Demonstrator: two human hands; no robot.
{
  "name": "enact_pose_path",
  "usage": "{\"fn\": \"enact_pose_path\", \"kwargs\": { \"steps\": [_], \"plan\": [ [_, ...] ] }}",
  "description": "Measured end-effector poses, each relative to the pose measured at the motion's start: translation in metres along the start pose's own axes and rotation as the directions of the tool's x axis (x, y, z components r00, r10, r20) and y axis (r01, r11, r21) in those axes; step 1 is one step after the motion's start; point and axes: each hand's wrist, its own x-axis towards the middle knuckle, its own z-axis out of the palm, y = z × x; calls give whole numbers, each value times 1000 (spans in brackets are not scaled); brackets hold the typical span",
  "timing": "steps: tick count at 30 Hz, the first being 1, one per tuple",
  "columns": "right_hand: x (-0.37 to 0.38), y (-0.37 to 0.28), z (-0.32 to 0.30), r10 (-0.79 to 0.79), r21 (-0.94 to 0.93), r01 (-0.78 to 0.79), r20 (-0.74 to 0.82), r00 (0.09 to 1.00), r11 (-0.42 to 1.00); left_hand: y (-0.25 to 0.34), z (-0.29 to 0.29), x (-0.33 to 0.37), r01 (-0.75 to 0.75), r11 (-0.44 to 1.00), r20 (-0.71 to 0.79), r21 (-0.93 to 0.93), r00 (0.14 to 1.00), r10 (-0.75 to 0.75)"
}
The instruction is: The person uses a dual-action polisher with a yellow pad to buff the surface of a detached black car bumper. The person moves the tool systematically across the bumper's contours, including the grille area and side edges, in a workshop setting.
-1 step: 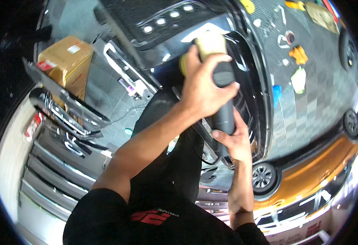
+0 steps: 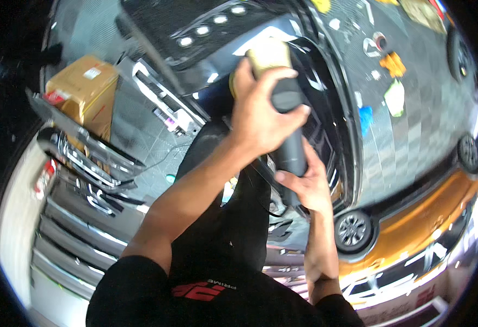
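Both my hands hold a polisher (image 2: 291,155) with a dark body and a pale yellow head, over a glossy black car panel (image 2: 318,90). My left hand (image 2: 261,117) wraps around its front part, thumb and fingers spread over the head and neck. Farther back, my right hand (image 2: 311,182) grips the dark rear of the body. A yellow edge, perhaps a pad, shows beside my left fingers. How the tool's underside meets the panel is hidden.
At left are a cardboard box (image 2: 81,82) and black trim parts (image 2: 81,158). An orange car (image 2: 413,223) stands at lower right. On the grey tiled floor lie an orange cloth (image 2: 393,65), a pale green cloth (image 2: 395,99), a blue cloth (image 2: 365,119) and a tape roll (image 2: 379,41).
The view has shifted slightly, so the polisher, my hands and the panel appear a little farther left. Both hands keep the same grip.
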Motion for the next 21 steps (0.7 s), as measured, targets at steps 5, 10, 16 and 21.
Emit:
{"fn": "enact_pose_path", "kwargs": {
  "steps": [5, 10, 16, 21],
  "plan": [
    [-17, 28, 17, 11, -35, -13, -63, 998, 999, -4, -6, -9, -61, 998, 131, -3, 989, 61],
    [-51, 75, 30, 33, 43, -30, -90, 995, 999, 0, -10, -43, -127, 983, 368, 133, 927, 70],
    [-105, 127, 16, 144, 59, -135, -221, 965, 989, 13, 25, -100, -95, 989, 565, 112, 825, 16],
    [-137, 188, -1, 205, 117, -176, -317, 926, 977, -1, 60, -165, -210, 978, 621, 18, 768, 153]
  ]
}}
